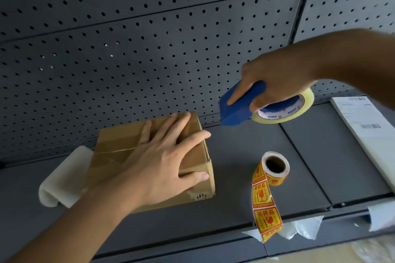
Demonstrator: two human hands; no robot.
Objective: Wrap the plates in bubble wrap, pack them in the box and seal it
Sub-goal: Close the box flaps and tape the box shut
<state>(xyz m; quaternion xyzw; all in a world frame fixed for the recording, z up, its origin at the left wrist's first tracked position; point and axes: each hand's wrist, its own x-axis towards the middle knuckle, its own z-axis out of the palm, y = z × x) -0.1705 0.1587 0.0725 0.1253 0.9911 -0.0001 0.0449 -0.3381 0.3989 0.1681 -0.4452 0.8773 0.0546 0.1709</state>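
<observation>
**Box shut under my left palm, tape gun lifted in my right**

The cardboard box (115, 141) sits on the grey shelf (245, 149), left of centre and close to the pegboard (149, 28) behind it. Its flaps are closed, and a strip of clear tape runs across the top. A torn scrap of old label shows at the front right corner.

At the box's left end lies a white roll of wrap (64, 177), touching it. To the right, well apart from the box, a roll of yellow-and-red fragile stickers (275, 166) stands on its side, with a tail of labels trailing over the shelf's front edge. Printed sheets (367, 130) lie at the far right, and some clear plastic (303, 228) hangs below the edge.

My left hand (162, 156) lies flat on the box top, fingers straight and spread, thumb along the front edge. My right hand (277, 83) grips the blue tape dispenser (237, 111) in the air, up and right of the box and not touching it. My forefinger is stretched along its blue guard, and the tape roll (303, 104) shows under my palm.
</observation>
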